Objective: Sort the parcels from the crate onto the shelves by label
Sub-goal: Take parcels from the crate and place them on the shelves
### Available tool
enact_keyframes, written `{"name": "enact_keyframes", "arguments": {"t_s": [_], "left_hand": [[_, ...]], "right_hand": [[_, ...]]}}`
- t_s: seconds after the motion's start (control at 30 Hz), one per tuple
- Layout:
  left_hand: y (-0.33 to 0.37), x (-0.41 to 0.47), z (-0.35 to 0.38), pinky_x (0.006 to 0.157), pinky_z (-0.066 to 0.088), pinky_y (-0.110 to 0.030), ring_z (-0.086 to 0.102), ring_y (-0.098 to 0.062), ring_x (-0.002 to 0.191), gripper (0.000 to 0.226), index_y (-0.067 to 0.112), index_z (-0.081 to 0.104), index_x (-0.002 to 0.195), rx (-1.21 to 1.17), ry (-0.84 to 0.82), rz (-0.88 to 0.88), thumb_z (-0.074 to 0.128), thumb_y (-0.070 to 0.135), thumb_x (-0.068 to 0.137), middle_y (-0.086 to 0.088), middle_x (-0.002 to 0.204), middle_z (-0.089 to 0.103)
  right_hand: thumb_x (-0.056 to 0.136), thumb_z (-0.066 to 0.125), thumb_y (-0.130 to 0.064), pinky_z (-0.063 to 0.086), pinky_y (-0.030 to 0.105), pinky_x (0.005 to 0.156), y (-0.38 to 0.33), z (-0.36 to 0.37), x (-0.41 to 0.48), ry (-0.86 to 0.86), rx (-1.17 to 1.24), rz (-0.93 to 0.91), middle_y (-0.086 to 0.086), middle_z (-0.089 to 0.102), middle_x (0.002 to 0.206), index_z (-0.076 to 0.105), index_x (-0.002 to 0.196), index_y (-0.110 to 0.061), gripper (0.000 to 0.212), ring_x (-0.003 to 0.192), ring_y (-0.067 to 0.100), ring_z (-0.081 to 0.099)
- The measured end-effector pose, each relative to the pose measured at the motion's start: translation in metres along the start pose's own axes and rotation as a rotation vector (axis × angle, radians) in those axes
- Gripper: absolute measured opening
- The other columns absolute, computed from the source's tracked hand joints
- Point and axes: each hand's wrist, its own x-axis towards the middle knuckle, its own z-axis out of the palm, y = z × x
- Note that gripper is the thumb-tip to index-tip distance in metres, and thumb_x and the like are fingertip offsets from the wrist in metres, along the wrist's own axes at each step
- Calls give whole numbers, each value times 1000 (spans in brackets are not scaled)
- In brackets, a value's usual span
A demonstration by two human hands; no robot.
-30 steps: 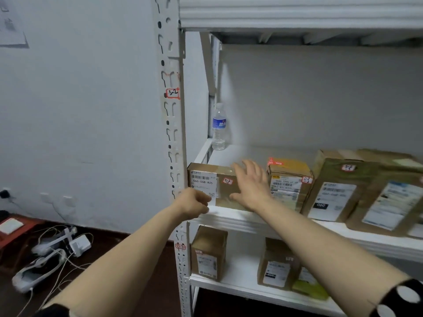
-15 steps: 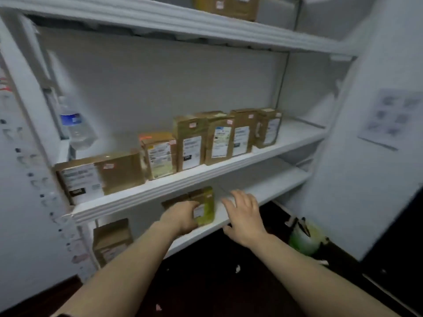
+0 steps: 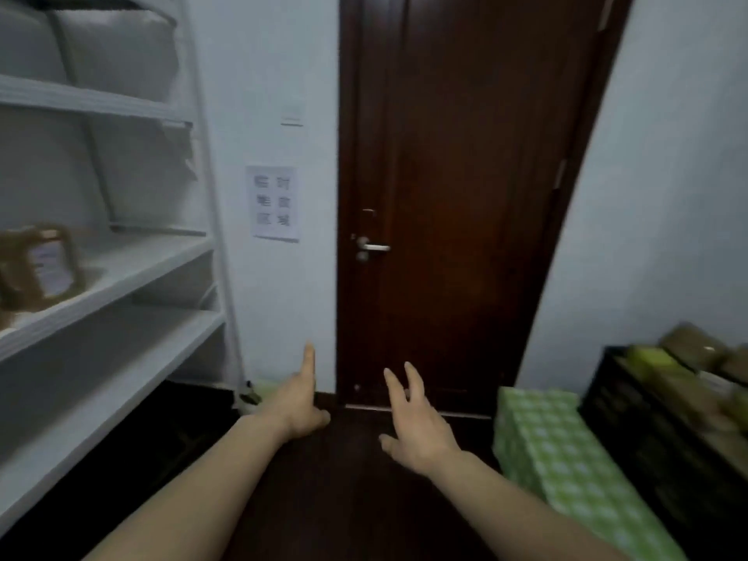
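Observation:
Both of my hands hang empty in front of me over the dark floor. My left hand has its index finger stretched forward and holds nothing. My right hand has its fingers spread and relaxed. A black crate stands at the far right with several brown and green parcels piled in it. The white shelves run along the left side. One brown labelled parcel stands on the middle shelf at the left edge, blurred.
A dark wooden door with a metal handle faces me. A paper notice hangs on the wall beside it. A green checked box lies on the floor between me and the crate.
My view has swung right, away from the shelf parcels, toward the door and the crate. Both hands left the shelf parcel and now hang empty over the floor.

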Motion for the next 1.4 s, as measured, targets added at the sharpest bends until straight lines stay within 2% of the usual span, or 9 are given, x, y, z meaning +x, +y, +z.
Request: {"name": "enact_keyframes", "arguments": {"t_s": [0.07, 0.17, 0.27, 0.4, 0.67, 0.83, 1.03, 1.23, 1.4], "left_hand": [[68, 22, 42, 81, 47, -28, 58, -19, 94, 111, 26, -30, 144, 27, -75, 92, 65, 24, 87, -7, 123, 51], [160, 45, 102, 87, 49, -25, 59, -16, 106, 111, 26, -30, 145, 35, -177, 213, 66, 24, 87, -10, 136, 48], [241, 60, 147, 89, 50, -27, 61, -16, 105, 110, 26, -27, 147, 74, -276, 315, 66, 25, 87, -10, 141, 44], [328, 91, 193, 102, 42, -30, 49, -20, 126, 107, 23, -21, 149, 135, -362, 454, 66, 28, 86, -11, 141, 46], [447, 173, 285, 93, 46, -29, 47, -21, 128, 98, 20, -10, 152, 216, -482, 630, 63, 30, 88, -10, 142, 45], [507, 246, 333, 89, 50, -30, 53, -20, 118, 72, 21, 25, 146, 157, -571, 728, 64, 27, 85, -5, 132, 53], [572, 320, 370, 93, 46, -27, 52, -20, 118, 53, 16, 41, 139, 209, -661, 777, 59, 24, 91, -5, 131, 53], [609, 362, 412, 89, 50, -32, 56, -19, 110, 37, 18, 56, 125, 343, -684, 833, 58, 25, 90, -2, 125, 58], [628, 378, 427, 90, 51, -35, 57, -19, 108, 36, 15, 58, 126, 322, -620, 778, 57, 23, 91, -4, 123, 59]], "right_hand": [[91, 61, -27, 51, 29, 88, 78, -22, -22, 29, 24, 136, 6, -23, 157, -6, 152, -26, 91, 130, 26, 43], [91, 61, -29, 46, 32, 95, 178, -52, -60, 39, 34, 323, 8, -21, 157, -4, 153, -24, 90, 133, 28, 41], [92, 60, -30, 48, 32, 86, 255, -77, -93, 30, 37, 458, 7, -18, 158, -1, 153, -25, 87, 127, 29, 47], [93, 59, -33, 52, 33, 81, 336, -97, -126, 77, 121, 615, 4, -9, 159, 4, 152, -25, 81, 126, 26, 47], [94, 57, -33, 50, 34, 86, 474, -106, -135, 90, 189, 902, 8, 14, 154, 14, 149, -22, 71, 127, 26, 44], [95, 54, -29, 46, 36, 96, 552, -116, -100, 169, 169, 1013, 8, 29, 146, 23, 146, -18, 61, 127, 26, 43], [95, 52, -25, 47, 36, 90, 622, -125, -57, 172, 142, 1106, 12, 37, 140, 28, 144, -15, 56, 118, 29, 50], [90, 59, -15, 42, 37, 102, 687, -114, -33, 202, 55, 1136, 12, 25, 149, 21, 146, -14, 68, 130, 30, 39], [90, 53, -3, 8, 42, 118, 738, -105, -15, 85, -220, 1062, 21, -1, 157, -1, 151, -10, 82, 146, 35, 2]]}}
